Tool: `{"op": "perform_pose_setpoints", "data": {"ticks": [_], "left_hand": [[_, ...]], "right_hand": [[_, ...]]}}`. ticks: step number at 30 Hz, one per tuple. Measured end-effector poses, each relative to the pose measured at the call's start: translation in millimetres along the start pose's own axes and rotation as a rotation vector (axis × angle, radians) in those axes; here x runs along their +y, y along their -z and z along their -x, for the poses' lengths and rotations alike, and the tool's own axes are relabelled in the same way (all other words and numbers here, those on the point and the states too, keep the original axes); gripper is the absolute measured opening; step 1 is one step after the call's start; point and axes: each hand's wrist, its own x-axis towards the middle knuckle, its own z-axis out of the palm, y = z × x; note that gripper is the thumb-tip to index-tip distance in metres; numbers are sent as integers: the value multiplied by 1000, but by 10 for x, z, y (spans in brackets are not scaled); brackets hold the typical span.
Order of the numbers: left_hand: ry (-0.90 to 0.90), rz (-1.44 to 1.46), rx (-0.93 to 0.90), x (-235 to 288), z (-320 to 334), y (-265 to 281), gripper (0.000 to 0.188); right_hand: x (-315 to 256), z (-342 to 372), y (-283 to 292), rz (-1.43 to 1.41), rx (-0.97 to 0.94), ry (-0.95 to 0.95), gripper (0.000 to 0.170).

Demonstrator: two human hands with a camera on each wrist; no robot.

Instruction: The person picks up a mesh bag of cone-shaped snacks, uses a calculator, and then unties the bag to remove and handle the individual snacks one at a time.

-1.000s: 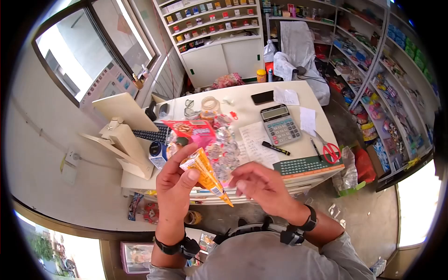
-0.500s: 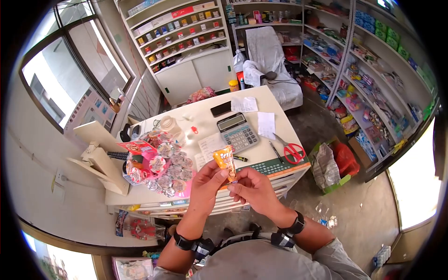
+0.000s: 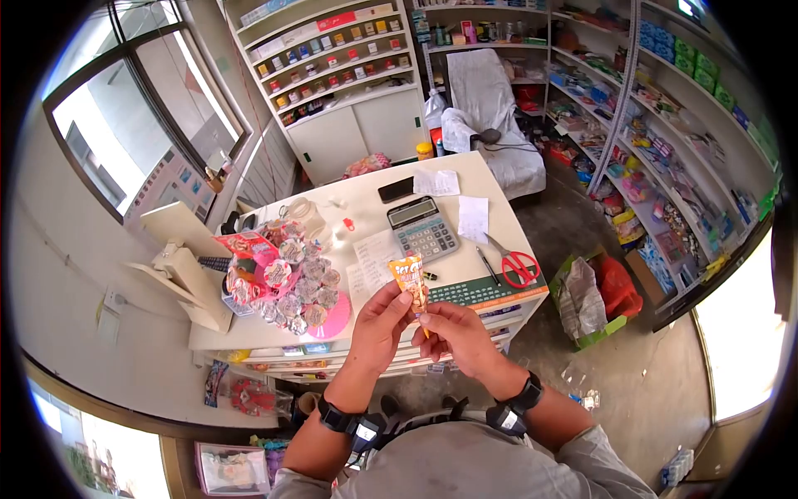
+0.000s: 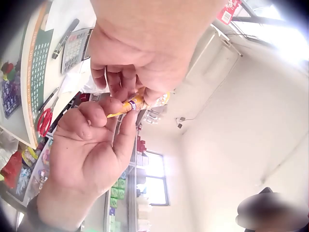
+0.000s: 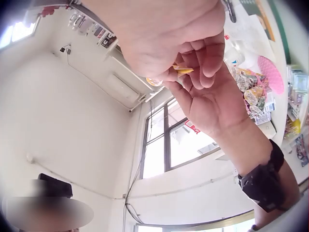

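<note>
In the head view a small orange and yellow cone-shaped packet (image 3: 411, 281) stands wide end up between both hands, above the desk's front part. The left hand (image 3: 379, 326) pinches its side between thumb and fingers. Lower down, the right hand (image 3: 460, 334) pinches the packet near its narrow end. The left wrist view shows the packet (image 4: 136, 102) with its tip poking out past the fingertips of the right hand (image 4: 87, 150). Fingers cover most of the packet (image 5: 183, 70) in the right wrist view, where the left hand (image 5: 212, 104) is behind it.
On the desk (image 3: 366, 224) lie a calculator (image 3: 422, 229), red scissors (image 3: 520, 268), a black phone (image 3: 396, 190), papers (image 3: 473, 219) and a pen. A pink stand of wrapped round sweets (image 3: 291, 283) is at the left, beside a monitor (image 3: 179, 241). A green bin (image 3: 592, 339) stands right of the desk.
The left hand has brought the packet away from the sweets stand, turning it wide end up. The right hand, at first apart from it, has come to pinch its lower end. The head view has shifted.
</note>
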Motion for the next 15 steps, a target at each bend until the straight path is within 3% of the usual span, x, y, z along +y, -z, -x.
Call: {"op": "perform_pose_setpoints", "data": {"ticks": [15], "left_hand": [[-133, -98, 169, 122, 261, 317, 34]], "right_hand": [[207, -227, -295, 56, -108, -31, 24]]}}
